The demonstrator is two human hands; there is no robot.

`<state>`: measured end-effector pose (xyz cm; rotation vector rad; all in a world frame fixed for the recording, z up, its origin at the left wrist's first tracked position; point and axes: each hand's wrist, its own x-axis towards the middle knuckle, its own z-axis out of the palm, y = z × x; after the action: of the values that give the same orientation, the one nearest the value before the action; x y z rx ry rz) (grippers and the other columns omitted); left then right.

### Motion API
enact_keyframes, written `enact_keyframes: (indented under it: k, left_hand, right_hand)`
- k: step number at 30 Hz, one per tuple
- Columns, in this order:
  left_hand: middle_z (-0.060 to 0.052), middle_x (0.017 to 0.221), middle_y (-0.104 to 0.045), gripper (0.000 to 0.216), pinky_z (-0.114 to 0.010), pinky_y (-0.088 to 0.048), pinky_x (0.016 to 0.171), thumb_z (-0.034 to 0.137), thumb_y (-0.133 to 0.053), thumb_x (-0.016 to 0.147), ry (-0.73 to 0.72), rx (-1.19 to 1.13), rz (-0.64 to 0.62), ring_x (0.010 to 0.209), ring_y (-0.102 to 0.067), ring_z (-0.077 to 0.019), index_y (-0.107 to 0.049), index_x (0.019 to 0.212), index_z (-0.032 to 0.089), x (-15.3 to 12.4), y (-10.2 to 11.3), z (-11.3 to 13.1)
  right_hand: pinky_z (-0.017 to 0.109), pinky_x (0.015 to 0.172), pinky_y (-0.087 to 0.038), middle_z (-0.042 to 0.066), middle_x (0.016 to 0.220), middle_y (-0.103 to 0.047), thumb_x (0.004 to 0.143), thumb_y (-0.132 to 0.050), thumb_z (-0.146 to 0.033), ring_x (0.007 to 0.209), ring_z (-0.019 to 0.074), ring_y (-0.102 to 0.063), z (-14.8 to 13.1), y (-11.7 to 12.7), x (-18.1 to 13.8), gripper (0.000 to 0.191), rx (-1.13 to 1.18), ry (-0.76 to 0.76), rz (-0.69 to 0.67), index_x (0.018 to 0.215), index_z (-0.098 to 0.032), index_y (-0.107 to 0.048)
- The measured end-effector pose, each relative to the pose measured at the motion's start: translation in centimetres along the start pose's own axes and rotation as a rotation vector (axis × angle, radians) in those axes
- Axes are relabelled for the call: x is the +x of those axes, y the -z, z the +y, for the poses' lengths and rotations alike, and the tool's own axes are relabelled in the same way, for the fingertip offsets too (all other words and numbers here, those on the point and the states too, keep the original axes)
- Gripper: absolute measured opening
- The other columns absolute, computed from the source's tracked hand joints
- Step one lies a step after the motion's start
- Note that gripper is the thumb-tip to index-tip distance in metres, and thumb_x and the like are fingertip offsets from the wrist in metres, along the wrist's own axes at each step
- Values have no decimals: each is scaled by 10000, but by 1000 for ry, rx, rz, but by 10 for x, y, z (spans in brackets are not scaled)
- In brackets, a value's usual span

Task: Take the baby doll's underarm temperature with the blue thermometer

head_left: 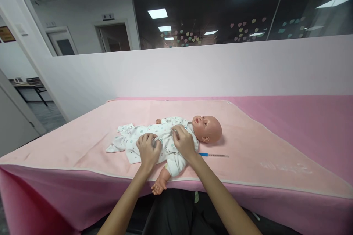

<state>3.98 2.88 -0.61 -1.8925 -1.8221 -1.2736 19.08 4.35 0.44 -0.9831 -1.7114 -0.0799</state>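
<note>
A baby doll [208,129] lies on its back, head to the right, in a white printed shirt [168,142] and white trousers [121,141]. My left hand [149,149] is closed, its fingertips pinching the shirt's front edge around the belly. Up at the chest, my right hand [184,141] has its fingers curled on the same shirt, gripping the cloth near the collar. Cloth between the hands is bunched and raised. One doll hand [159,186] hangs over the near edge. Beside the doll's shoulder lies a thin thermometer-like stick [213,155] with a blue end.
A peach blanket [248,147] with white trim covers most of the table, over a pink cloth [303,117]. Behind it rises a white low wall [209,69] with a dark window [204,11] above. At the left, a doorway shows a small desk [30,85].
</note>
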Motion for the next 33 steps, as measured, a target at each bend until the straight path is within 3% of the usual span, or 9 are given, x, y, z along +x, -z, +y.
enact_keyframes:
  k: [5, 8, 11, 15, 19, 22, 24, 26, 33]
  left_hand:
    - [-21, 882, -630, 160, -377, -288, 833, 276, -431, 805, 89, -68, 46, 913, -482, -223, -578, 826, 218, 3, -2, -5]
    - [-17, 889, -639, 174, -373, -280, 840, 248, -408, 817, 39, -87, 16, 913, -484, -216, -579, 833, 218, 2, -1, -4]
    - [-20, 865, -639, 182, -371, -279, 832, 240, -394, 823, 24, -87, -2, 901, -480, -217, -573, 809, 213, 1, 0, -1]
    - [-24, 818, -626, 183, -369, -281, 814, 254, -389, 826, 12, -68, -19, 874, -472, -218, -546, 748, 205, 1, 1, -1]
    - [-26, 779, -611, 194, -361, -285, 792, 244, -384, 821, -2, -57, -36, 842, -466, -211, -509, 680, 199, 1, 1, -2]
    - [-25, 778, -609, 194, -357, -283, 789, 239, -379, 820, -6, -58, -37, 847, -462, -210, -503, 676, 199, 1, 1, -3]
    - [-23, 783, -609, 196, -357, -282, 792, 241, -378, 822, -6, -58, -37, 858, -462, -210, -508, 681, 201, 1, 1, -3]
    - [-25, 788, -610, 199, -358, -281, 795, 244, -377, 823, -4, -55, -40, 864, -463, -212, -514, 685, 201, 2, 1, -4]
    - [-36, 826, -622, 202, -368, -288, 791, 254, -377, 819, -1, -50, -53, 882, -464, -230, -538, 708, 207, 2, 1, -4]
  right_hand:
    - [283, 710, -435, 89, 924, -626, 841, -356, -179, 838, 193, -571, 20, 58, -40, 247, -205, -253, 134, 928, -170, -587]
    - [361, 767, -405, 121, 957, -625, 807, -408, -208, 905, 259, -546, 49, 93, -67, 250, -529, -315, -95, 942, -158, -613]
    - [390, 822, -379, 150, 1021, -610, 798, -412, -217, 969, 281, -530, 76, 117, -86, 264, -617, -306, -292, 919, -140, -634]
    - [350, 798, -391, 100, 911, -639, 820, -375, -234, 882, 233, -562, 84, 139, -91, 265, -411, -375, -420, 864, -159, -626]
    - [318, 684, -408, 56, 775, -622, 813, -438, -367, 738, 203, -564, 60, 165, -63, 248, -99, -532, -442, 773, -182, -599]
    - [277, 582, -406, 3, 613, -527, 790, -480, -462, 577, 145, -515, 39, 179, -36, 305, 304, -642, -379, 691, -183, -554]
    - [250, 467, -361, -21, 549, -457, 781, -473, -513, 462, 105, -441, 30, 180, -22, 368, 542, -719, -287, 635, -178, -513]
    - [222, 385, -267, -47, 487, -382, 743, -529, -512, 392, 69, -344, 25, 174, -15, 386, 625, -767, -215, 564, -178, -454]
    - [205, 356, -89, -104, 427, -190, 716, -554, -427, 341, 19, -150, 16, 153, -11, 441, 781, -918, -225, 490, -212, -242]
